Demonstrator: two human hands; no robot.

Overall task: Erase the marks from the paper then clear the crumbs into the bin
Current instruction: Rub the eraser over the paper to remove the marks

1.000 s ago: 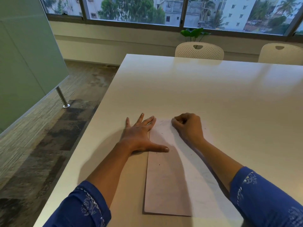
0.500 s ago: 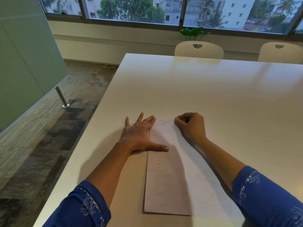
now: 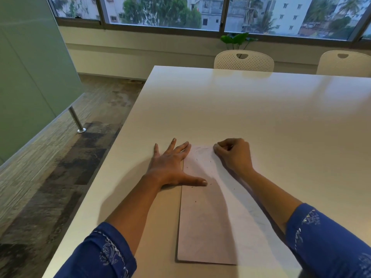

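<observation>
Paper [image 3: 204, 227] lies under the thumb of my left hand [image 3: 170, 165], which rests flat, fingers straight and spread. My right hand [image 3: 234, 155] sits clenched at the far end beside faint marks [image 3: 200, 149]; whether it pinches an eraser, I cannot tell. Erasing seems underway; next comes sweeping together the crumbs [image 3: 195, 201] near my thumb.

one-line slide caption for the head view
Left hand flat on the left edge of the paper, curled right hand at its far end, on a white table.
</observation>
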